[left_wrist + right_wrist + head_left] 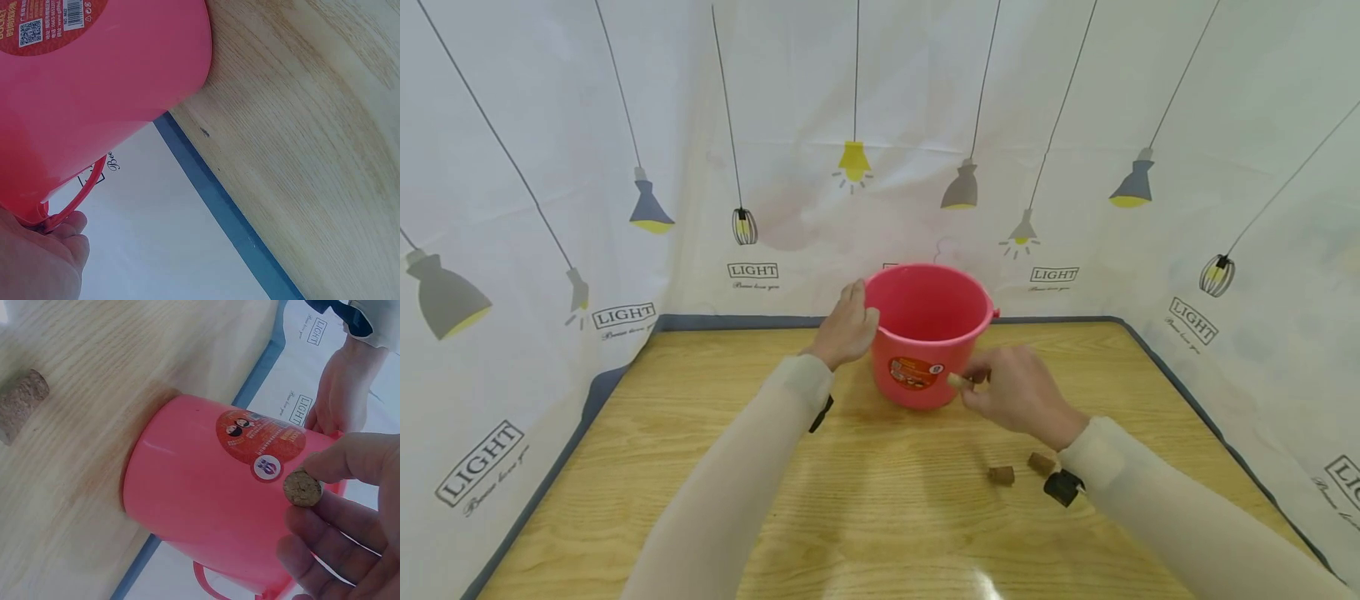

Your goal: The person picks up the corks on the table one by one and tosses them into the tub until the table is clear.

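Note:
A red plastic bucket [917,350] stands upright on the wooden table, its round sticker [259,437] facing the front. My left hand [846,327] grips the bucket's left rim, where the red handle [92,181] joins it; the left wrist view shows the fingers behind the handle's end. Between thumb and fingers, my right hand [1018,392] pinches a cork stopper [303,489]. It holds the cork outside the bucket, in front of the wall's right side and below the rim. The bottom of the bucket's inside is hidden.
Two more corks lie on the table below my right wrist, the left cork [1001,475] close to the right cork [1041,463]. A white cloth [910,208] printed with lamps rises behind the bucket and at both sides, with a dark blue band [730,322] along the table's far edge.

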The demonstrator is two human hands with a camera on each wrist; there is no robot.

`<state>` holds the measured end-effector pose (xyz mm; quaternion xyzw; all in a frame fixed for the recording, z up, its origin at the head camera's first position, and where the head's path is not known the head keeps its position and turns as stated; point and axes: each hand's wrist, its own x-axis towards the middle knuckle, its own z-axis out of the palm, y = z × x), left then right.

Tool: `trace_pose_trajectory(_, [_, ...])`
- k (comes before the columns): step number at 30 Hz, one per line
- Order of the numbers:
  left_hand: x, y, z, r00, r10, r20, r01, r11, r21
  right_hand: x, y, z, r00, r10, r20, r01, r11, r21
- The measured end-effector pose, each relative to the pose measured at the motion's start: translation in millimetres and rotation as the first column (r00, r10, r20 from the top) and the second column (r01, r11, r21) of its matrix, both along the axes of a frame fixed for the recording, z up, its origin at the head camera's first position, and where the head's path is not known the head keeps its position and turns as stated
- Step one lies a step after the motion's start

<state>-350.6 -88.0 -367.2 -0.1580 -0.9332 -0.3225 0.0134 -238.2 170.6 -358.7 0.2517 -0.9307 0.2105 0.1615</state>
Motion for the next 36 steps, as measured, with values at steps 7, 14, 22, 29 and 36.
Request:
trace_pose_trajectory(7, [1.5, 1.1, 1.6, 1.0, 0.01, 0.006, -0.01, 1.0, 0.004, -1.1, 1.3, 8.7, 0.998, 0.044, -0.047, -0.046, 0.998, -0.04])
trace_pose_trajectory(14, [1.8, 2.5, 1.8, 1.0, 0.021, 0.002, -0.021, 1.0, 0.0, -4.5, 1.8, 16.6, 0.992, 0.067, -0.106, -0.075, 0.995, -0.072])
trace_pose_trajectory(22, [1.7, 2.0, 2.2, 1.0, 0.021, 0.007, -0.021, 1.0, 0.001, -7.7, 0.9, 24.5, 0.985, 0.051, -0.163, -0.07, 0.991, -0.112])
trace_pose_trajectory(29, [1.7, 1.3, 2.1, 1.0, 0.016, 0.008, -0.016, 1.0, 0.008, -13.9, 1.4, 30.1, 0.98, 0.046, -0.194, -0.072, 0.989, -0.13])
trace_pose_trajectory(36, [-0.5, 0.6, 0.6, 1.0, 0.015, 0.015, -0.016, 1.0, 0.012, -23.8, -0.9, 36.5, 0.973, 0.01, -0.231, -0.042, 0.99, -0.133])
